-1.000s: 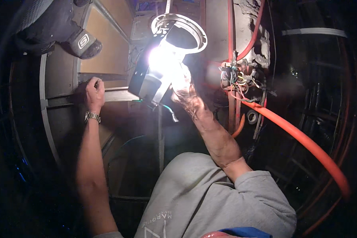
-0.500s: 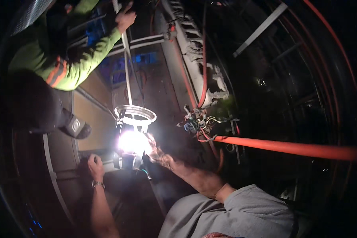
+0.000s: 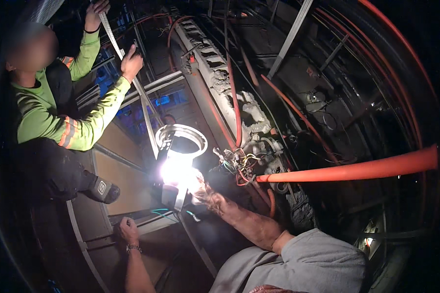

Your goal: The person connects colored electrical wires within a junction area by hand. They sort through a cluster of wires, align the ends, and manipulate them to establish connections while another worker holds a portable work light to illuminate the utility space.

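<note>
downlight fixture [image 3: 170, 196], dark body with white glare: one, in the right grip [image 3: 198, 188], which is grasping it by its right side; fingers washed out by the glare.
round metal flange [image 3: 203, 141]: one, part of the fixture, just above the right grip.
green wire [image 3: 193, 215], pale at one end: just below the right grip.
left grip [image 3: 129, 230]: fingers curled; whether it holds anything, cannot tell. metal wristwatch [image 3: 134, 248] on the wrist below it.
pale strip [image 3: 154, 224]: just right of the left grip.
tan panel [image 3: 120, 188]: above the left grip.
bundle of bare-ended coloured wires [image 3: 239, 163]: near the right grip, up and to the right.
orange conduit [image 3: 347, 168]: right of the right grip, running off toward the edge of view.
pale beam [image 3: 217, 75], broken-edged: well above the right grip.
co-worker [image 3: 90, 117], yellow-green sleeves: up and left of the right grip, both hands at a long white strip [image 3: 148, 122].
</note>
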Demonstrator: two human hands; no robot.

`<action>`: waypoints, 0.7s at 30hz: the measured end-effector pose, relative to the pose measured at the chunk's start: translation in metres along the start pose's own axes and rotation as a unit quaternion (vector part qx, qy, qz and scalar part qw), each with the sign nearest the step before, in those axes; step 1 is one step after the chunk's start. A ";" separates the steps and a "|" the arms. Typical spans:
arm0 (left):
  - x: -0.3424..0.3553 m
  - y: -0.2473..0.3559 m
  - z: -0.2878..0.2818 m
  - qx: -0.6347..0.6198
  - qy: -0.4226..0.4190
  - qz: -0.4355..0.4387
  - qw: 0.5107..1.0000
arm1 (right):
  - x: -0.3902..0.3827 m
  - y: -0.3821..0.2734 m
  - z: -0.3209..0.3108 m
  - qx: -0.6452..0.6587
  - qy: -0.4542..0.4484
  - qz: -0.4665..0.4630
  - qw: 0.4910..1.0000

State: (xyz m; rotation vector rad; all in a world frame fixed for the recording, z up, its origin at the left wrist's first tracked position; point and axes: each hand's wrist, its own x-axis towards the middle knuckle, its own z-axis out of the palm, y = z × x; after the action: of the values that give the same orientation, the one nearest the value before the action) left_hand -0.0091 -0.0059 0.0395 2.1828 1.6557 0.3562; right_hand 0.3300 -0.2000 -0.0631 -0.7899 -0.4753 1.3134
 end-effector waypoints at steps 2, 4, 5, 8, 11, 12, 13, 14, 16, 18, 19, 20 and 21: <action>-0.001 -0.004 0.005 0.000 0.014 0.008 1.000 | 0.002 -0.006 -0.009 0.000 0.002 -0.011 1.000; -0.001 -0.011 0.010 -0.009 0.018 0.008 1.000 | 0.003 -0.011 -0.014 -0.004 0.002 -0.020 1.000; 0.000 -0.015 0.013 -0.018 0.022 0.010 1.000 | 0.005 -0.013 -0.016 -0.001 -0.001 -0.024 1.000; 0.002 -0.027 0.019 -0.046 0.033 0.035 0.998 | 0.009 -0.013 -0.015 -0.005 -0.005 -0.029 1.000; -0.002 -0.019 0.017 -0.064 0.016 0.038 0.997 | 0.010 -0.016 -0.020 -0.009 -0.006 -0.030 0.999; -0.001 -0.015 0.018 -0.066 0.017 0.036 0.997 | 0.011 -0.019 -0.022 -0.010 -0.007 -0.031 0.999; 0.001 -0.012 0.020 -0.056 0.018 0.037 0.998 | 0.011 -0.021 -0.023 -0.011 -0.006 -0.033 0.999; 0.000 -0.010 0.017 -0.042 0.021 0.035 0.998 | 0.013 -0.022 -0.023 -0.010 -0.010 -0.033 0.999; -0.003 -0.003 0.013 -0.059 0.028 0.022 0.998 | 0.017 -0.024 -0.021 -0.008 -0.016 -0.032 0.999; -0.005 -0.008 0.011 -0.076 0.036 0.010 0.996 | 0.020 -0.027 -0.018 -0.007 -0.024 -0.032 0.999; -0.003 -0.015 0.011 -0.070 0.038 0.018 0.997 | 0.023 -0.030 -0.016 -0.003 -0.028 -0.033 0.999; -0.002 -0.014 0.012 -0.066 0.037 0.028 0.997 | 0.024 -0.032 -0.017 -0.002 -0.030 -0.034 0.999; -0.003 -0.014 0.012 -0.068 0.039 0.025 0.997 | 0.024 -0.034 -0.018 -0.003 -0.031 -0.035 0.999</action>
State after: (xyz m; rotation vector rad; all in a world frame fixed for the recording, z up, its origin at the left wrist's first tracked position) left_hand -0.0168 -0.0070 0.0227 2.1364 1.5708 0.5565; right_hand 0.3704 -0.1833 -0.0525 -0.7329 -0.5521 1.2756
